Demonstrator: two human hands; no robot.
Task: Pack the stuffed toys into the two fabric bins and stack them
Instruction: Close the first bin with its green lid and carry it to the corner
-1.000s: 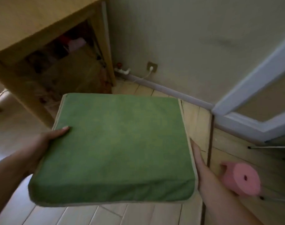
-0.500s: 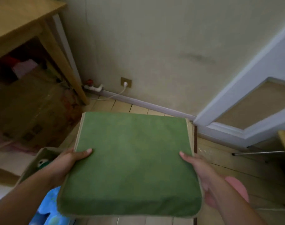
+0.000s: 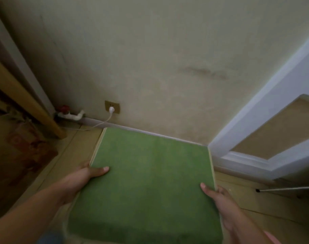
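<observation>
1. Green fabric bin (image 3: 150,187), flat green face up with a pale trim along its side edges, fills the lower centre of the head view. Held between both hands over the wooden floor (image 3: 266,205); its far edge lies toward the baseboard of the wall (image 3: 150,59).
2. Left hand (image 3: 79,180) clasps the bin's left edge: thumb lies flat on the green top, the other fingers hidden under or behind the side.
3. Right hand (image 3: 218,196) clasps the right edge toward the near corner: thumb on top, fingers wrapped around the trim.
4. Stuffed toys: none visible; the bin's contents cannot be told from this side.
5. Wall outlet (image 3: 112,106) with a white plug and cord sits low on the wall, beyond the bin's far-left corner.
6. A wooden leg (image 3: 27,104) slants down to the floor at the left.
7. White door frame (image 3: 266,110) stands to the right of the bin; a thin metal rod (image 3: 287,188) lies just above the floor near it.
8. Lower corners blurred; a pinkish patch shows beside the right wrist, not identifiable.
</observation>
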